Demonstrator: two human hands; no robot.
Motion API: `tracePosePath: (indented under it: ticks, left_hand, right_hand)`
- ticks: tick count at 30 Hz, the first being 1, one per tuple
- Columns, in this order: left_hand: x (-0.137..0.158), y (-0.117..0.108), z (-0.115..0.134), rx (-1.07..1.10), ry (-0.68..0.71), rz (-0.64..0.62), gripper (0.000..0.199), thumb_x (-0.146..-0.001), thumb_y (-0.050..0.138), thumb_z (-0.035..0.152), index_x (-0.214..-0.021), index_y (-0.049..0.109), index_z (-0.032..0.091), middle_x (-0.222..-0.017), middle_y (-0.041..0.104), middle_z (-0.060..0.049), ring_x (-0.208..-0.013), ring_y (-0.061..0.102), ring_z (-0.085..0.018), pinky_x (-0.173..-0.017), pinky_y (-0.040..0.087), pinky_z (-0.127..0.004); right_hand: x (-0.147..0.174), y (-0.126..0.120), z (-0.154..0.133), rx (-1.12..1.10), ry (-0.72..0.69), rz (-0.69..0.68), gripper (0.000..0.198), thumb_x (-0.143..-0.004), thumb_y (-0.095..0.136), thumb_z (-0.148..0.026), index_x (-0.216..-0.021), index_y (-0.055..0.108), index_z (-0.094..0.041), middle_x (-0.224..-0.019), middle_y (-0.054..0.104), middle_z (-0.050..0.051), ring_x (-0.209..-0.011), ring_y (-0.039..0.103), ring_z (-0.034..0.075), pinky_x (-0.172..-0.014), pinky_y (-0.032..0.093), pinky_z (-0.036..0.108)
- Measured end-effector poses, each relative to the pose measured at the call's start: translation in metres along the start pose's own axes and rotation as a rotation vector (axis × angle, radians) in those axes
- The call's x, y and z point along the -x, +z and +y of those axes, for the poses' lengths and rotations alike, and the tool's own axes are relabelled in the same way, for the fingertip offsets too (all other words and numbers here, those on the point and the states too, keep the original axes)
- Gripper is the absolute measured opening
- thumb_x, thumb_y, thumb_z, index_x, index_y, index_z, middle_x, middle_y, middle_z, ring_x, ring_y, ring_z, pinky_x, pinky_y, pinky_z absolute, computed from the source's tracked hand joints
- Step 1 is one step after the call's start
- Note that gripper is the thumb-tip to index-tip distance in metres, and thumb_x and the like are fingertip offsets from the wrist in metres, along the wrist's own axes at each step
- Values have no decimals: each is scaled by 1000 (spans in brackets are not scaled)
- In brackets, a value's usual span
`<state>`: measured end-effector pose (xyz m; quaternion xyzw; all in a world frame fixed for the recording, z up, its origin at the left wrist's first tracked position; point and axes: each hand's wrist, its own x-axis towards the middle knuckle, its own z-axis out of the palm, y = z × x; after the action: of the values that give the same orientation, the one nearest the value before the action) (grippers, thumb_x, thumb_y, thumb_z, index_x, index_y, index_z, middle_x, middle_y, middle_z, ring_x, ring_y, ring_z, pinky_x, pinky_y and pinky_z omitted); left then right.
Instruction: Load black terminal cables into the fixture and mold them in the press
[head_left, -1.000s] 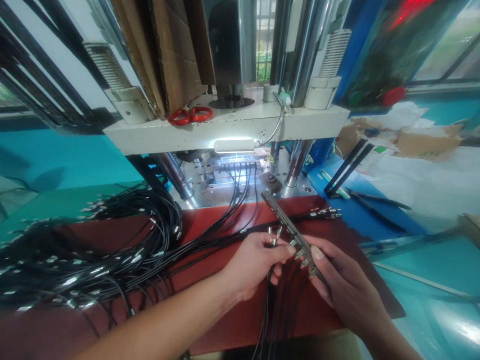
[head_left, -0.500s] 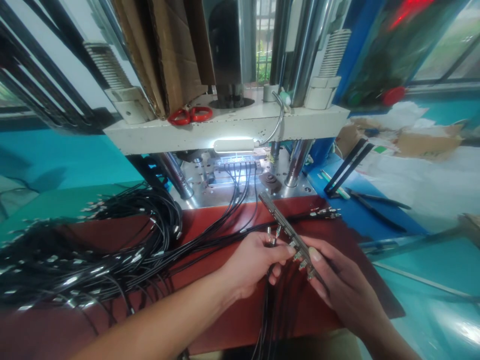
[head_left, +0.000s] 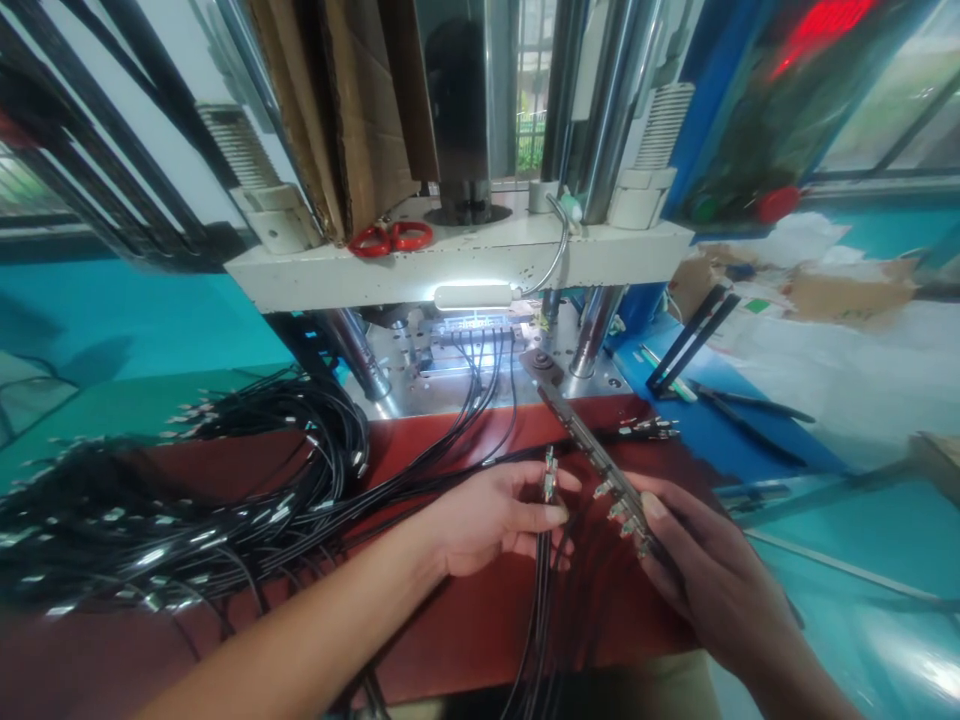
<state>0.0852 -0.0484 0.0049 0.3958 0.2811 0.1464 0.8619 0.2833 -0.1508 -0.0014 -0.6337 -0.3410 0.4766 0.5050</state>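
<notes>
Metal strip (head_left: 592,445): I hold its near end between the thumb and fingers of my right hand (head_left: 705,560), and it slants toward the far left above the red mat (head_left: 442,645), small connectors (head_left: 621,512) jutting from its left side. Just left of it, apart, my left hand (head_left: 499,515) pinches several cable ends (head_left: 550,480), tips upward, their black cables hanging toward the near edge. A cable pile (head_left: 225,510) lies left; on the far side, more cables run into the lit press fixture (head_left: 480,325).
</notes>
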Motion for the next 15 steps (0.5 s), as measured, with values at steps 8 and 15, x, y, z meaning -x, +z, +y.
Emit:
tracePosePath:
  ticks: [8,15]
  left_hand:
    - [-2,8,-3,-30,42,136,36,-75,74,20,-107,57,16,-89,59,-2,-65,64,-13,-70,56,-34]
    - [-6,13,-11,-68,188,303,23,-78,71,21,-92,53,16,-80,55,2,-54,58,-7,-47,42,-17]
  right_hand:
    - [6,7,-2,-50,41,55,44,-77,72,-57,-109,71,-27,-97,70,5,-73,64,14,-53,51,14]
    - [5,5,-1,-42,38,24,48,-77,71,-58,-111,69,-25,-104,69,7,-83,65,19,-55,54,18]
